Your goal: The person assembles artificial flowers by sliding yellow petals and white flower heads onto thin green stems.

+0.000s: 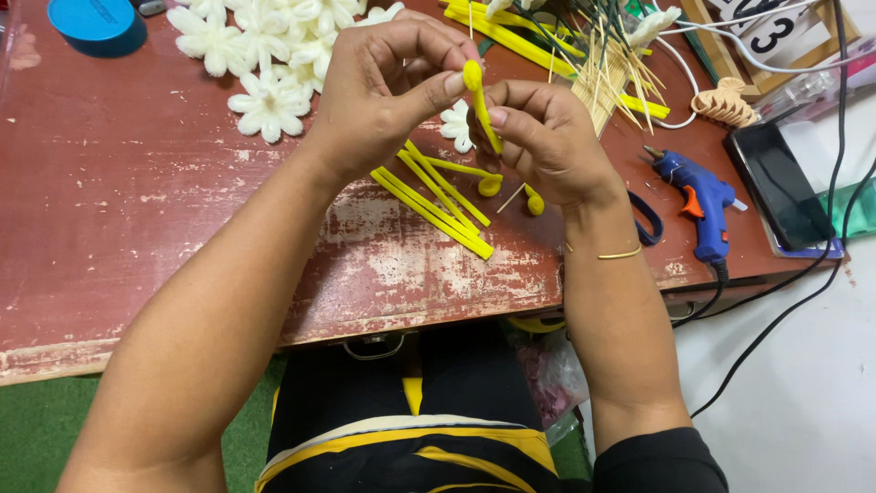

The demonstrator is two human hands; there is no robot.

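Worktop (137, 201): worn red paint, chipped pale along the front edge; green floor below it, white floor to the right. Landmark: yellow strips (436, 196) at mid-worktop. Above them, both hands pinch one yellow stem (478, 99); left hand (379, 87) has a closed grip on its curled tip, right hand (543, 137) on its lower part. White flowers (265, 46) up-left of strips. Blue lid (96, 23) farther left. Blue glue gun (701, 196) right of strips.
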